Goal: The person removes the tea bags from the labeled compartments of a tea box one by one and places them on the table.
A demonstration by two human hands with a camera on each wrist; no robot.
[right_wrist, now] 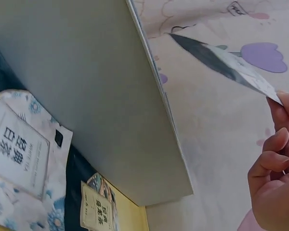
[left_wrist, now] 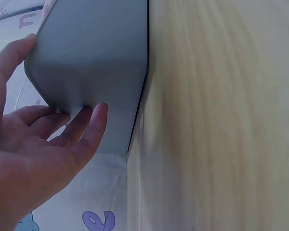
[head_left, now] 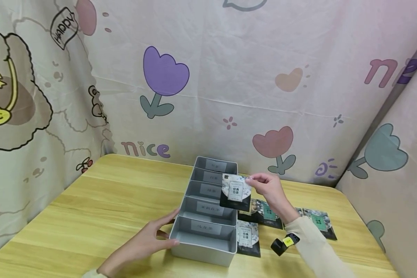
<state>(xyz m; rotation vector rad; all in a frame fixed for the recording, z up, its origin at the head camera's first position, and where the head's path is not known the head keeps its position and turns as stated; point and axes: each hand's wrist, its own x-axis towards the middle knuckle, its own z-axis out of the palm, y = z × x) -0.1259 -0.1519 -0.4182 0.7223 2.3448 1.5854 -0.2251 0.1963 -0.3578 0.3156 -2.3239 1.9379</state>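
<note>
My right hand pinches a tea packet by its upper right edge. The packet, white floral above and black below, hangs over the right side of a long grey divided box; in the right wrist view this packet appears nearly edge-on above the rim. Each compartment bears a paper label with Chinese writing. At the box's near left corner my left hand rests with thumb at the front and fingers along the side. The left wrist view shows its fingertips against the grey wall, loosely spread.
Beside the box's right wall lies another white tea packet. Behind it are a yellow-labelled packet and a green-labelled one. More packets lie farther right. A patterned curtain closes off the wooden table's back.
</note>
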